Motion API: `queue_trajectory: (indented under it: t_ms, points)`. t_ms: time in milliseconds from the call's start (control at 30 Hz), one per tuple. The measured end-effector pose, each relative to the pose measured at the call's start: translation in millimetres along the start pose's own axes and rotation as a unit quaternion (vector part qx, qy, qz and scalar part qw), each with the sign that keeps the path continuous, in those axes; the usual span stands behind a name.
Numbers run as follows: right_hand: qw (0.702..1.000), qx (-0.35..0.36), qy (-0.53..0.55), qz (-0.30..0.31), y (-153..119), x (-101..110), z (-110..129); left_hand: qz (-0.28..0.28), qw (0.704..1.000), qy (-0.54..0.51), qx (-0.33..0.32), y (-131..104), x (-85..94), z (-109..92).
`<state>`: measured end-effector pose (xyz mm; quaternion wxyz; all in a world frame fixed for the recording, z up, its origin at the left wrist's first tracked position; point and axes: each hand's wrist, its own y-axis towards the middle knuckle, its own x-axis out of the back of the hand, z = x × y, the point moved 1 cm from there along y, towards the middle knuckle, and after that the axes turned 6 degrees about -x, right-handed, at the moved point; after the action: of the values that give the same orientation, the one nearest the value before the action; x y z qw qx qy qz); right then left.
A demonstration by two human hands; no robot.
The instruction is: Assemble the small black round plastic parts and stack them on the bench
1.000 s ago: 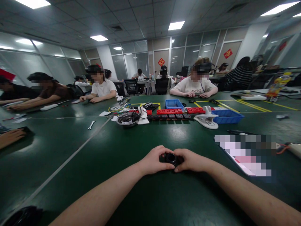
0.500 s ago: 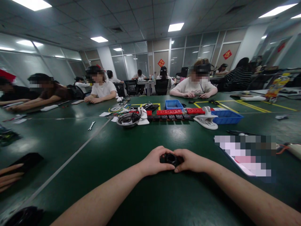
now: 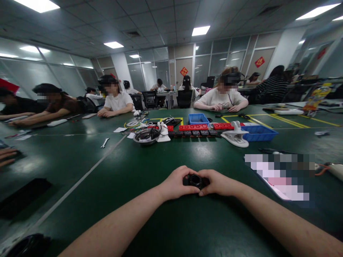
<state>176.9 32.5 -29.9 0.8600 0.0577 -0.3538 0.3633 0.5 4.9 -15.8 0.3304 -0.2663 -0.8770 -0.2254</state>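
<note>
Between my two hands is a small black device (image 3: 195,180) with a round, glossy, lens-like ring facing up; its exact kind does not show. My left hand (image 3: 179,182) is closed on its left side, thumb along the near edge and fingers over the far edge. From the right, my right hand (image 3: 213,182) grips it with thumb and fingertips, close to the left hand's fingertips. The device is at or just above the green table (image 3: 171,221); I cannot tell whether it touches. My palms hide its sides.
A blurred phone-like slab (image 3: 278,178) lies right of my hands. Ahead are a red-and-black power strip (image 3: 194,127), a white clamp (image 3: 235,135), blue bins (image 3: 258,133) and a bowl of cables (image 3: 146,136). Leftward are a wrench (image 3: 105,143), a black box (image 3: 25,196) and a co-worker's hand (image 3: 6,156).
My hands and the black device look almost unmoved. At the left, the co-worker's hand has moved away from the black box, back toward the left edge.
</note>
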Motion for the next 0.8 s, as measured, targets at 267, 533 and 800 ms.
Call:
queue_trajectory:
  t_ms: [267,533,800]
  points:
    - [1.0,-0.017,0.007,0.004,1.1,-3.0,-2.4,-0.011,1.0,0.006,-0.003,-0.3,-1.2,0.1]
    - [0.981,-0.094,-0.124,-0.113,1.0,-14.9,5.4,-0.05,0.999,0.013,0.018,0.3,-4.1,1.4]
    - [0.927,-0.175,-0.249,-0.22,1.0,-29.6,22.9,-0.165,0.98,0.082,0.08,-0.4,-18.7,-1.0]
